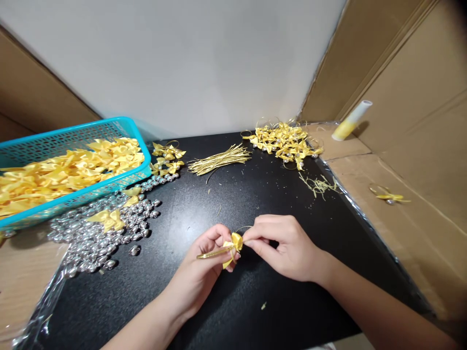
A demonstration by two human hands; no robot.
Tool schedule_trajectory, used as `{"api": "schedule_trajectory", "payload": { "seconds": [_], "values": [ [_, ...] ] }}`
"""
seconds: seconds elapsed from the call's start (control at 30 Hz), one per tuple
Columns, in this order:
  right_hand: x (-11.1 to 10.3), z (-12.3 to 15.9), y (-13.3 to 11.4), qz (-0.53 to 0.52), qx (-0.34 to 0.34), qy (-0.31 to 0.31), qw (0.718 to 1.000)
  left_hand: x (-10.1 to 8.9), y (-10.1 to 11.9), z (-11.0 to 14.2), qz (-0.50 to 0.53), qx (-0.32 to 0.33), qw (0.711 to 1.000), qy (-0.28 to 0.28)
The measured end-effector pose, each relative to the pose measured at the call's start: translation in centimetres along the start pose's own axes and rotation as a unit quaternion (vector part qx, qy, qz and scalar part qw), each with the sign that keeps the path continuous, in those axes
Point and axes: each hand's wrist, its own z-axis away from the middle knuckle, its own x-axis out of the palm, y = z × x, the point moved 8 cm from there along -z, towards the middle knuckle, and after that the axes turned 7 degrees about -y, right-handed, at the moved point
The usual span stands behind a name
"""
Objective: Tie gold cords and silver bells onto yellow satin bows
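From the head camera I see my left hand (pixel 204 265) low in the middle of the picture, fingers curled in tight and pinched around a small yellow satin ribbon bow (pixel 235 243). A thin gold wire tie (pixel 215 253) sticks out leftward from under that bow, lying across my left fingertips. My left forearm comes up from the bottom edge, angled to the right, with the palm turned inward.

My right hand (pixel 284 248) sits just beside the left one, thumb and forefinger narrowed to a pinch at the bow's right side, where a fine gold loop arcs up over it. The other right fingers are folded under. The right forearm runs off to the lower right corner. Both hands hover just above the black glossy tabletop (pixel 255 204); I cannot tell whether they rest on it.

Farther out on the left stands a turquoise plastic mesh basket (pixel 124 129) filled with loose yellow bows. Below and beside it spreads a heap of small silver bells (pixel 95 238), with a couple of bows lying on top. Near the table's back edge lies a bundle of gold wire ties (pixel 219 160), and to its right a pile of finished yellow bows with bells (pixel 284 141). Brown cardboard walls (pixel 412 97) close the right side, with a white and yellow tube (pixel 350 120) leaning there.
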Motion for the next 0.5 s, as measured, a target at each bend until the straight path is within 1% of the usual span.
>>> {"api": "schedule_trajectory", "payload": {
  "seconds": [0.33, 0.5],
  "values": [
    [0.5, 0.25, 0.79, -0.048, 0.036, 0.024, 0.998, -0.24, -0.21, 0.04, 0.013, -0.001, 1.0, 0.001],
    [0.67, 0.42, 1.04, -0.051, 0.044, 0.039, 0.997, -0.4, -0.16, -0.07, 0.009, 0.003, 1.0, 0.011]
  ]
}}
